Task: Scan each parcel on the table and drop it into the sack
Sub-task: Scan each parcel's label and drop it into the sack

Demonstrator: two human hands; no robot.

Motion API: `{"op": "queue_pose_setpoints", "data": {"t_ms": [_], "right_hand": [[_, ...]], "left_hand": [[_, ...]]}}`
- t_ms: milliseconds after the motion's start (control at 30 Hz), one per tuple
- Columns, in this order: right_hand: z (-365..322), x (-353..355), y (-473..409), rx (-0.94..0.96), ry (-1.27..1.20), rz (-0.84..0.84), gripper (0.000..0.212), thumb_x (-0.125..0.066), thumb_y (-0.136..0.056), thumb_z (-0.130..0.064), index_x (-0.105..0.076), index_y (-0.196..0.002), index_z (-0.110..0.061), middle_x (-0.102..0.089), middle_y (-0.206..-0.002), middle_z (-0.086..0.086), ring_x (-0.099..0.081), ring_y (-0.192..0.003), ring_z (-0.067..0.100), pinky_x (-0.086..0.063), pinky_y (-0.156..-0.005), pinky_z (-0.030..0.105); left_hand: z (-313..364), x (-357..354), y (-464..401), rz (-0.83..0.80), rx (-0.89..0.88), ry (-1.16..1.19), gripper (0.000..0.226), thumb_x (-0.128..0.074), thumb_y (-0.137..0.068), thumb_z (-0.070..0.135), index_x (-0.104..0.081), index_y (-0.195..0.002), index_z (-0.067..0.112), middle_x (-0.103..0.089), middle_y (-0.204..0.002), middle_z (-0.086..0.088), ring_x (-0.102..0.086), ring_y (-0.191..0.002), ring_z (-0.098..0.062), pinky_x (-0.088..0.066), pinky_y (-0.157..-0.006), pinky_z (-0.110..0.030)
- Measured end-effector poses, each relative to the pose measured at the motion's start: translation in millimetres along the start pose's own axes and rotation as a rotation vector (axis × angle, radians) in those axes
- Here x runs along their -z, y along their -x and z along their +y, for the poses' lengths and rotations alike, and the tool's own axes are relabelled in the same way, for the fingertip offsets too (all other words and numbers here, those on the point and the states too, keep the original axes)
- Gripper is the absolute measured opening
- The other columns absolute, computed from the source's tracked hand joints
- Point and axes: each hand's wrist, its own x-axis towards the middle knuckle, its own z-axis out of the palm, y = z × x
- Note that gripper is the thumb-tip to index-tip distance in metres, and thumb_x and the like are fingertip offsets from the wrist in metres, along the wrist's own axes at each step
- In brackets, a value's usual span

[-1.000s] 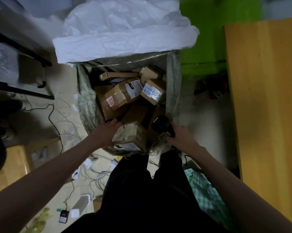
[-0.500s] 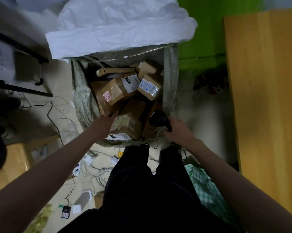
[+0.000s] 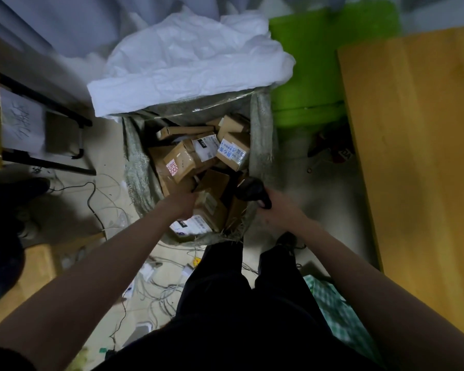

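Observation:
The woven grey-green sack (image 3: 261, 135) stands open on the floor in front of my legs, with several cardboard parcels inside. A brown parcel (image 3: 212, 207) with a white label leans against the sack's near wall. My left hand (image 3: 181, 200) reaches into the sack and holds this parcel at its upper left corner; the fingertips are partly hidden behind the box. Just to the right, over the sack's near right rim, my right hand (image 3: 277, 210) grips a black barcode scanner (image 3: 249, 190) by its handle.
The wooden table (image 3: 418, 156) runs along the right side. White crumpled sheeting (image 3: 188, 62) drapes over the sack's far edge, beside a green bin (image 3: 305, 76). Loose cables (image 3: 158, 285) litter the floor at the left, by a black metal frame (image 3: 46, 103).
The brown parcel has gone down from the sack's mouth into the sack with my left hand still on it. My right hand with the scanner stayed near the right rim.

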Motion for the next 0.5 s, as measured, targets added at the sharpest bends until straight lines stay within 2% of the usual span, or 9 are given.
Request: {"op": "queue_pose_setpoints", "data": {"t_ms": [100,200,333,433,500], "right_hand": [[6,30,14,0.001,-0.096,0.060,0.014,-0.061,-0.090,-0.015,-0.058,-0.102,-0.011,-0.068,-0.084,0.008,-0.069,-0.069,0.022,-0.047,-0.058,0.026],[20,70,42,0.011,-0.199,0.139,0.013,-0.062,-0.088,-0.009,-0.058,-0.101,-0.011,-0.067,-0.080,0.008,-0.068,-0.057,0.015,-0.049,-0.050,0.017],[59,120,100,-0.070,-0.258,0.322,0.017,-0.063,-0.088,-0.011,-0.058,-0.104,-0.008,-0.065,-0.068,0.005,-0.066,-0.049,0.012,-0.052,-0.050,0.024],[104,148,158,-0.155,-0.331,0.424,0.016,-0.059,-0.094,-0.012,-0.055,-0.107,-0.003,-0.069,-0.080,0.017,-0.071,-0.058,0.025,-0.056,-0.057,0.035],[140,161,204,-0.232,-0.403,0.480,0.011,-0.058,-0.096,-0.014,-0.055,-0.104,-0.007,-0.070,-0.081,0.018,-0.071,-0.060,0.022,-0.058,-0.060,0.036]], "left_hand": [[31,45,18,0.188,-0.009,-0.024,0.050,-0.047,-0.101,0.012,-0.040,-0.150,0.020,-0.054,-0.141,-0.015,-0.059,-0.120,-0.034,-0.048,-0.082,-0.037],[70,85,27,0.356,-0.077,-0.035,0.038,-0.043,-0.104,0.032,-0.052,-0.139,0.020,-0.059,-0.134,-0.011,-0.060,-0.116,-0.031,-0.045,-0.082,-0.037],[142,129,25,0.478,-0.198,-0.142,0.044,-0.044,-0.102,0.043,-0.054,-0.135,0.017,-0.060,-0.133,-0.011,-0.061,-0.118,-0.033,-0.051,-0.094,-0.042],[217,154,29,0.546,-0.301,-0.235,0.050,-0.042,-0.102,0.048,-0.051,-0.141,0.019,-0.056,-0.140,-0.009,-0.059,-0.123,-0.033,-0.050,-0.099,-0.040],[273,164,33,0.560,-0.393,-0.289,0.052,-0.041,-0.103,0.049,-0.049,-0.144,0.018,-0.054,-0.142,-0.009,-0.057,-0.126,-0.032,-0.048,-0.100,-0.040]]}}
